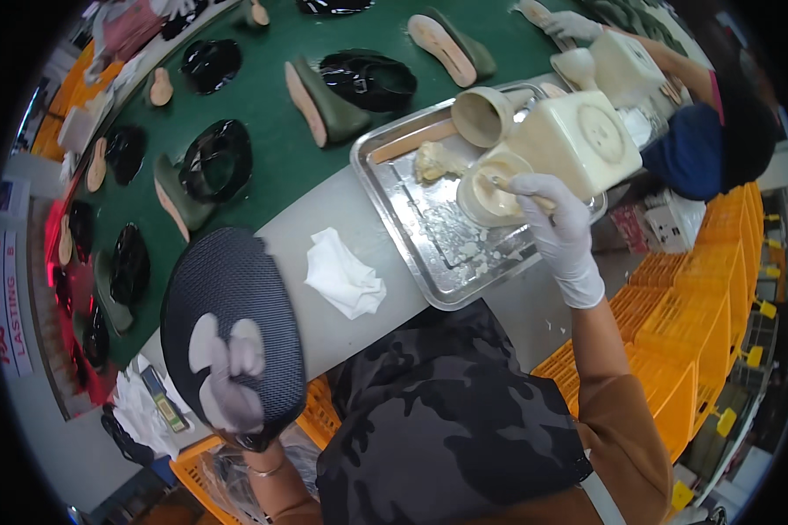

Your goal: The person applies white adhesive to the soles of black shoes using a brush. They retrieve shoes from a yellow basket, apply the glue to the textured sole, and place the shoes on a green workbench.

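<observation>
My left hand [229,372], in a white glove, grips a large oval piece of black mesh [236,280] above the table's near left edge. Its fingers curl over the lower part of the mesh. At the tray, my white-gloved right hand [556,219] pinches a brush [510,182]. The brush tip reaches into a cup of cream-coloured paste [490,197]. This cup stands in a metal tray [394,206], against a square cream plastic jug [578,140]. Behind it are another cup [481,116] and a wooden stick [416,140]. Dried paste spots the tray.
Green soles [333,109] and shiny black uppers [217,162] stand in rows on the green conveyor belt [263,96]. A crumpled white cloth [344,273] lies between mesh and tray. Across, a co-worker's gloved hand [573,26] touches a sole. Orange crates [674,324] are stacked at the right.
</observation>
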`<state>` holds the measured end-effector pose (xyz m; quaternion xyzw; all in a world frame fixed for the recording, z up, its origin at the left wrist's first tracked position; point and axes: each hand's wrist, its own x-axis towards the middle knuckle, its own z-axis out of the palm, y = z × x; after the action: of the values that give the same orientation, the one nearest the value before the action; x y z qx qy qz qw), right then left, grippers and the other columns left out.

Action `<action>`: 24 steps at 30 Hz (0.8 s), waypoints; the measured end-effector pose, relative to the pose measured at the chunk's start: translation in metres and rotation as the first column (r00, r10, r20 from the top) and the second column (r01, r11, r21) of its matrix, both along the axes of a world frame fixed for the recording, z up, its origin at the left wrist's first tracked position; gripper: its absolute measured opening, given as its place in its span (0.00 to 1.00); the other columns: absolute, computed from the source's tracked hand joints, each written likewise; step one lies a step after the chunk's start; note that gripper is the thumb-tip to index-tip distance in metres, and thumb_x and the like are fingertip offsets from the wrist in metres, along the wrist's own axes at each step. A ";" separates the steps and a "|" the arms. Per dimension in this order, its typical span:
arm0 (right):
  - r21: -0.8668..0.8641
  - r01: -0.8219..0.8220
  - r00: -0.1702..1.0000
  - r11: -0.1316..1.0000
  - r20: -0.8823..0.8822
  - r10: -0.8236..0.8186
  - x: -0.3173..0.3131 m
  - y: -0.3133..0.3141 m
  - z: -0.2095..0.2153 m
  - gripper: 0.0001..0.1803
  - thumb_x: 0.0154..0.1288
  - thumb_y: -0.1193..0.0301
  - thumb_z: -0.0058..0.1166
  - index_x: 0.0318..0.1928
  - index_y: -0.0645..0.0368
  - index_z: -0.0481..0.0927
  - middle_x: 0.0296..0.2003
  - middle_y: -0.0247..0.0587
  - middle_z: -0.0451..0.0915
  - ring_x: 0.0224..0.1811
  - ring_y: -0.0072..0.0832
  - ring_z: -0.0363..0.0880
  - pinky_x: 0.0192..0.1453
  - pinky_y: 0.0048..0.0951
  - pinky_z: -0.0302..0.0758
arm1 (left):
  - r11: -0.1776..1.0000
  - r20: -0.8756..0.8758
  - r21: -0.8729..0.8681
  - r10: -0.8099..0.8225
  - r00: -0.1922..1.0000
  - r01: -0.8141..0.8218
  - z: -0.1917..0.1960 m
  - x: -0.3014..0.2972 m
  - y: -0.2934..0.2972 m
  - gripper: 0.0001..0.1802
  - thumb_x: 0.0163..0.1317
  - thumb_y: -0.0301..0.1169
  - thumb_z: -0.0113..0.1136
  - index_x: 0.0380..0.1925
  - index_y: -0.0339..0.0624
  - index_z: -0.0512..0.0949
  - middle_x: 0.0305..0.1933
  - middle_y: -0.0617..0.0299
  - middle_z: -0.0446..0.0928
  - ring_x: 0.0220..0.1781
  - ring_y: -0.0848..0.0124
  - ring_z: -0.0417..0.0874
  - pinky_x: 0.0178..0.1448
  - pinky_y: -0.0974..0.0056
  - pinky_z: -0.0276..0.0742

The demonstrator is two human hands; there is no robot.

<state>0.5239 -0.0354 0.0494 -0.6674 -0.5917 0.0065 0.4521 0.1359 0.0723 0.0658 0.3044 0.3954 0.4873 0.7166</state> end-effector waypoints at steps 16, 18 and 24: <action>0.092 0.040 0.844 0.995 -0.535 0.015 0.011 -0.016 0.013 0.08 0.72 0.70 0.45 0.42 0.63 0.73 0.38 0.35 0.79 0.36 0.17 0.76 0.40 0.19 0.74 | 0.530 0.408 -0.444 -0.598 0.690 0.722 -0.025 0.117 -0.043 0.22 0.71 0.35 0.39 0.65 0.48 0.60 0.26 0.63 0.63 0.20 0.77 0.61 0.17 0.78 0.56; 0.155 -0.080 0.796 0.985 -0.584 0.157 0.010 -0.013 0.023 0.08 0.72 0.69 0.45 0.43 0.61 0.73 0.37 0.35 0.79 0.36 0.19 0.77 0.40 0.20 0.74 | 0.428 0.543 -0.391 -0.607 0.580 0.814 -0.027 0.120 -0.042 0.22 0.71 0.34 0.37 0.65 0.50 0.61 0.26 0.62 0.64 0.20 0.75 0.61 0.18 0.76 0.56; 0.203 -0.461 0.782 0.864 -0.367 0.504 -0.005 0.015 0.047 0.10 0.63 0.64 0.55 0.40 0.56 0.78 0.36 0.38 0.80 0.34 0.29 0.78 0.38 0.27 0.74 | 0.345 0.445 -0.476 -0.699 0.560 0.809 -0.024 0.134 -0.048 0.21 0.71 0.33 0.36 0.62 0.47 0.63 0.21 0.60 0.65 0.15 0.75 0.59 0.16 0.74 0.56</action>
<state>0.5190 -0.0201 0.0965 -0.4530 -0.6345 0.2309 0.5821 0.2702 0.0247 0.0414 0.1494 0.2880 -0.0421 0.9450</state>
